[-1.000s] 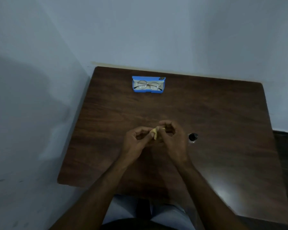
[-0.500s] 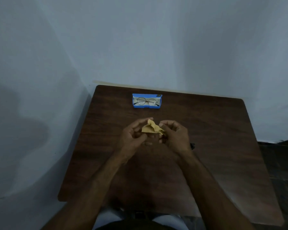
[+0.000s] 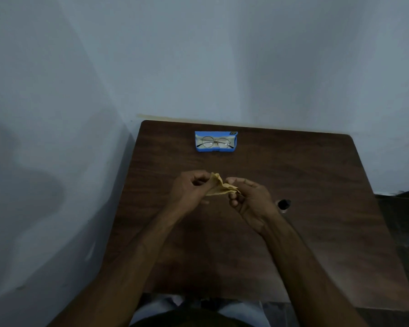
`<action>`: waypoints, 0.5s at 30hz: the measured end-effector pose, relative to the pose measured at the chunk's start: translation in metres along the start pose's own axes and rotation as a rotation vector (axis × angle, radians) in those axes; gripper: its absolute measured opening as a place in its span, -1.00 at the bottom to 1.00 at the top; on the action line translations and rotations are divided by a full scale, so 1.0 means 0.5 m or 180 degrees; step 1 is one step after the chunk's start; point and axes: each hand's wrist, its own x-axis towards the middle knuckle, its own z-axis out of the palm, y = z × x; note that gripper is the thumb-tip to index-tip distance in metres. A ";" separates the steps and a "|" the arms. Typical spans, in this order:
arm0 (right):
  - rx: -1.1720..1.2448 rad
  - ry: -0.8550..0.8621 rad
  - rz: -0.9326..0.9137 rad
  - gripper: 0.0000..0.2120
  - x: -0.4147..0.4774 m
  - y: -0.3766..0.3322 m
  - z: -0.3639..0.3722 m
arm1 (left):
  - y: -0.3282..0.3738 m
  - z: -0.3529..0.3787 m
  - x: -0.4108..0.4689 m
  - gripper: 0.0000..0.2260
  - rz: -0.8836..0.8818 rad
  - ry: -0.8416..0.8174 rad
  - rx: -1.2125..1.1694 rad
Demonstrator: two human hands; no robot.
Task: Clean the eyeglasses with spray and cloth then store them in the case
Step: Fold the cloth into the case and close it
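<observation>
Yellow cloth [image 3: 219,188] hangs between your hands: your left hand [image 3: 189,187] pinches one end, and your right hand [image 3: 250,201] pinches the other, fingers curled. You seem to be spreading it for wiping. One pair of eyeglasses [image 3: 215,143] lies in one open blue case [image 3: 214,150] at the table's [image 3: 316,175] far edge. One dark spray bottle [image 3: 283,204] stands just right of your right hand. Next, free a hand and reach far for the frames.

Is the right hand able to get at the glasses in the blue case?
Probably yes: the glasses lie in the open case and nothing stands between it and the right hand. But that hand pinches the yellow cloth with the left hand.
</observation>
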 end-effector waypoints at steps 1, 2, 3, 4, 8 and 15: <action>-0.0037 0.0044 0.0054 -0.85 0.001 0.006 0.002 | -0.004 0.000 0.002 -0.88 -0.0052 0.0058 0.0027; -0.0135 0.0128 0.0116 -0.82 0.000 0.012 0.005 | -0.007 0.001 0.004 -0.86 -0.0104 0.0133 0.0062; -0.0295 0.0237 0.0143 -0.77 0.000 0.018 0.007 | -0.009 0.002 0.005 -0.84 -0.0167 0.0220 0.0081; -0.0449 0.0330 0.0125 -0.69 0.002 0.025 0.008 | -0.011 0.004 0.005 -0.82 -0.0239 0.0304 0.0019; -0.0193 -0.0075 0.0179 -0.40 0.006 0.048 0.006 | -0.022 0.009 0.004 -0.77 -0.0156 0.0637 -0.0039; 0.0423 -0.0106 -0.0043 -0.69 -0.001 0.066 0.046 | -0.021 0.000 -0.008 -0.80 -0.0138 0.0595 -0.0439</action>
